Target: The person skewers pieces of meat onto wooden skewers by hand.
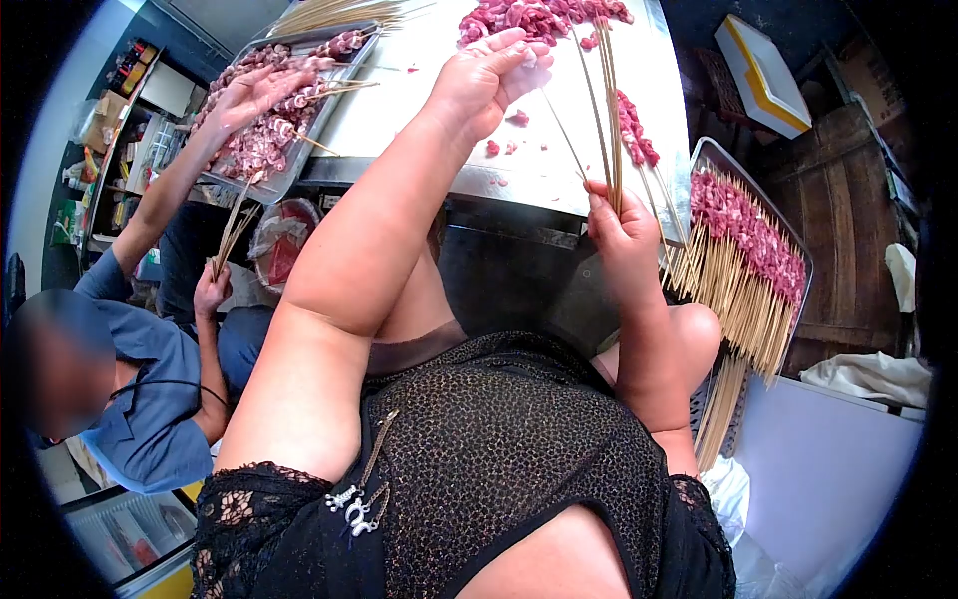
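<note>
My right hand (624, 235) is closed round a bundle of thin bamboo skewers (611, 120) that point up over the table's edge. One skewer slants apart from the bundle toward my left hand (484, 85). That left hand is over the white table, beside a pile of raw red meat pieces (499, 20); its fingers are bent together, and what they hold, if anything, is hidden. Small meat scraps (517, 118) lie below it. More cut meat (637, 130) sits behind the skewers, near the table's right side.
A tray of loaded meat skewers (743, 220) stands at the right. To the left, a co-worker (160, 379) holds skewers beside a metal tray (317, 150) of threaded meat. A red-lined bucket (284, 250) is below that tray. Loose skewers (339, 15) lie at the table's far left.
</note>
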Tool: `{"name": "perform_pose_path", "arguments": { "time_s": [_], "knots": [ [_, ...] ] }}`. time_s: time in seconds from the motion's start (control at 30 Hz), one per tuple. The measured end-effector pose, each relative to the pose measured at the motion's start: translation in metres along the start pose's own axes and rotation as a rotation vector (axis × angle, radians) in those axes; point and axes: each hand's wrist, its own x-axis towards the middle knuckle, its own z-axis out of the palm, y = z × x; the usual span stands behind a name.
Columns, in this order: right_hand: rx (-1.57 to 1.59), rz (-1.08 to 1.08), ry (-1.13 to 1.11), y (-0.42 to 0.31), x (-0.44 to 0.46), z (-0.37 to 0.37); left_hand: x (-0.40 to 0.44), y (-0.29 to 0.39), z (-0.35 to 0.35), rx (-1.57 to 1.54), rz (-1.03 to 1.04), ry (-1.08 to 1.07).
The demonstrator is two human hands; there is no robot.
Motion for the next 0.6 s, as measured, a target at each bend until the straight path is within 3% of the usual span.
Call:
{"name": "perform_pose_path", "arguments": {
  "time_s": [0.3, 0.6],
  "knots": [
    [-0.025, -0.032, -0.001, 0.0028, 0.0004, -0.0012, 0.0048, 0.0028, -0.0043, -0.034, 0.088, 0.144],
    [-0.057, -0.026, 0.0, 0.0023, 0.0001, -0.0025, -0.0004, 0.0037, 0.0015, 0.039, 0.059, 0.036]
  ]
}}
